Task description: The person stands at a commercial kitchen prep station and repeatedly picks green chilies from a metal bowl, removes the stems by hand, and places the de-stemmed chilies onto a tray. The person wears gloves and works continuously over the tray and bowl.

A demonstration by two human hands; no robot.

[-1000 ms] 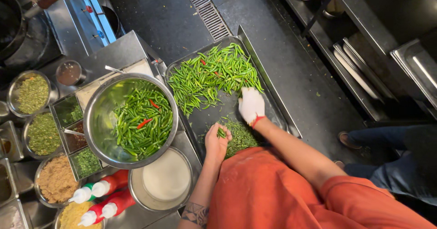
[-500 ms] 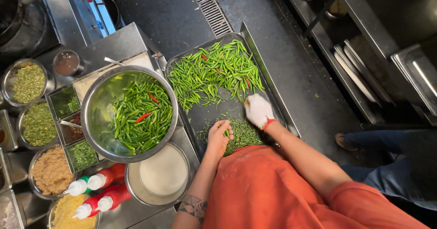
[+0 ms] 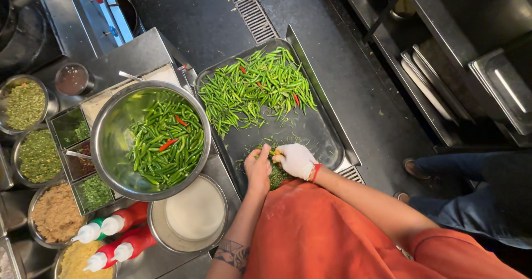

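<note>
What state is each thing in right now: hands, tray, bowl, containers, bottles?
Left hand: bare, pinching a green chili.
Right hand: white-gloved, gripping the same green chili.
Tray: chilies heaped at far end, stems piled near hands.
Steel bowl: partly filled with chilies.
White-filled container: uncovered.
Squeeze bottles: lying on their sides, capped.

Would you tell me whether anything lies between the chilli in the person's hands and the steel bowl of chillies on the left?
Nothing visible does: the chilli held by both hands sits over the tray, and only the tray's rim separates it from the steel bowl.
</note>
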